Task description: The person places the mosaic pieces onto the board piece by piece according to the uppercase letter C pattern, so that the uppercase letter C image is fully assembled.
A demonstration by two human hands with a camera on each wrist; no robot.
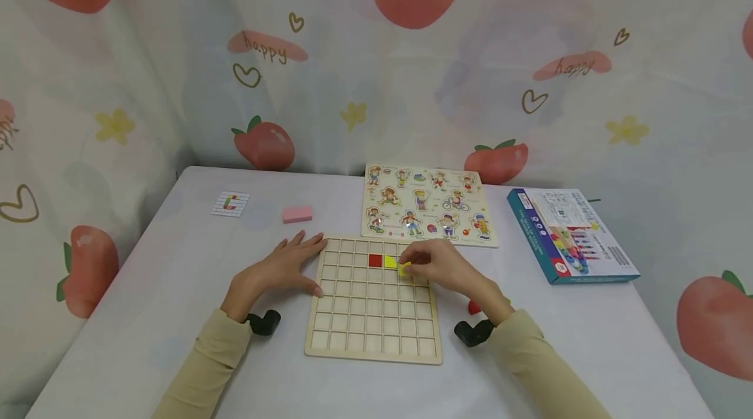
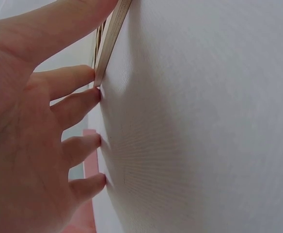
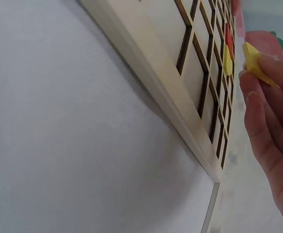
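Under the head camera, the right hand [image 1: 438, 267] pinches a yellow tile [image 1: 404, 268] just over the wooden grid board [image 1: 373, 334], at the cell next to a yellow piece [image 1: 390, 261] and a red piece [image 1: 375, 260] already seated in the second row. Across the board from it, the left hand [image 1: 282, 267] lies flat with straight fingers spread on the surface [image 1: 176, 288], its thumb against the board's near left edge. Beyond the right hand lie a character puzzle [image 1: 428, 204] and a blue box [image 1: 567, 234]; beyond the left, a pink block [image 1: 297, 214] and a small card [image 1: 231, 203]. From the left wrist, the fingertips [image 2: 95, 94] press the white cloth beside the board's edge [image 2: 111, 36]. From the right wrist, the tile [image 3: 255, 63] sits tilted between the fingertips [image 3: 250, 104], above the open cells. The placing step looks to be in hand; seating it would call for levelling the tile square over the empty cell.
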